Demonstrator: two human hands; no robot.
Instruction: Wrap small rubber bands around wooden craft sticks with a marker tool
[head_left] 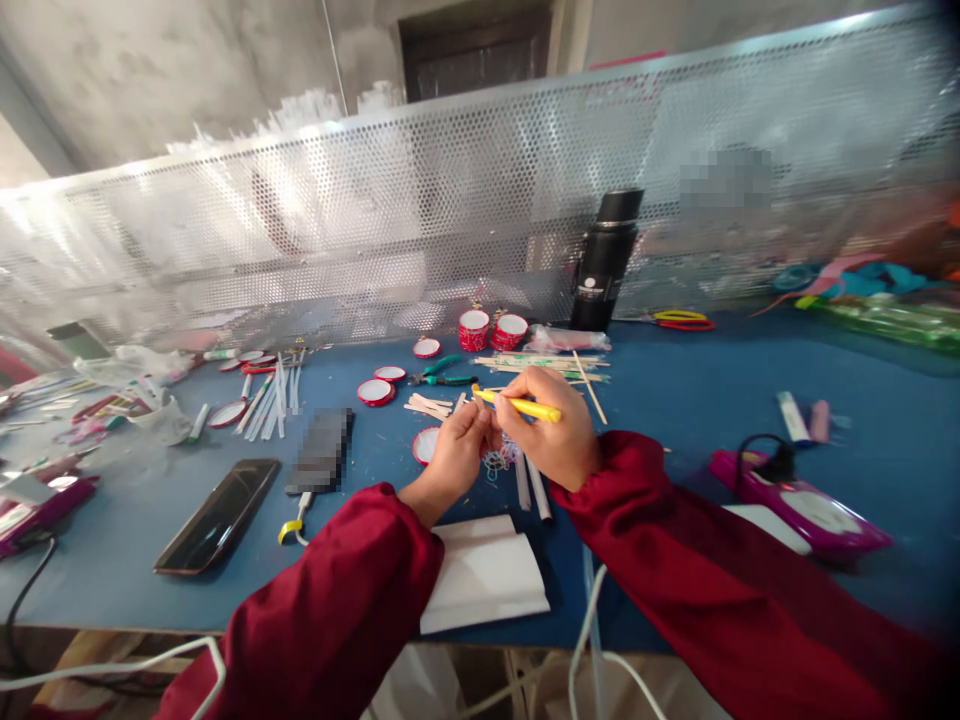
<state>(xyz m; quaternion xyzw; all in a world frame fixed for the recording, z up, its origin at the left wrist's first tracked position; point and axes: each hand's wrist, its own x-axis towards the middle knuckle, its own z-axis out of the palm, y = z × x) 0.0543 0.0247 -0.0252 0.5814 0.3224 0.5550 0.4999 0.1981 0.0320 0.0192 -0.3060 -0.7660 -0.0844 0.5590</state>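
Note:
Over the middle of the blue table, my right hand (555,425) is closed round a slim yellow pen-shaped tool (534,408), whose tip points left toward my other hand. My left hand (459,445) is pinched shut just left of it, with its fingertips close to that tip. Whatever lies between those fingers is too small and covered to name. Beneath both hands is a pile of small coloured bands (496,462). Several short flat wooden sticks (429,405) lie behind my left hand, and a red-rimmed white disc (425,445) is partly hidden by it.
Two small red drums (474,330) stand behind the hands, near green-handled pliers (442,373) and long thin sticks (532,365). A black flask (606,262) stands before the perforated metal screen (465,190). Phones (217,515), white paper (487,575) and a purple power strip (832,515) lie nearer.

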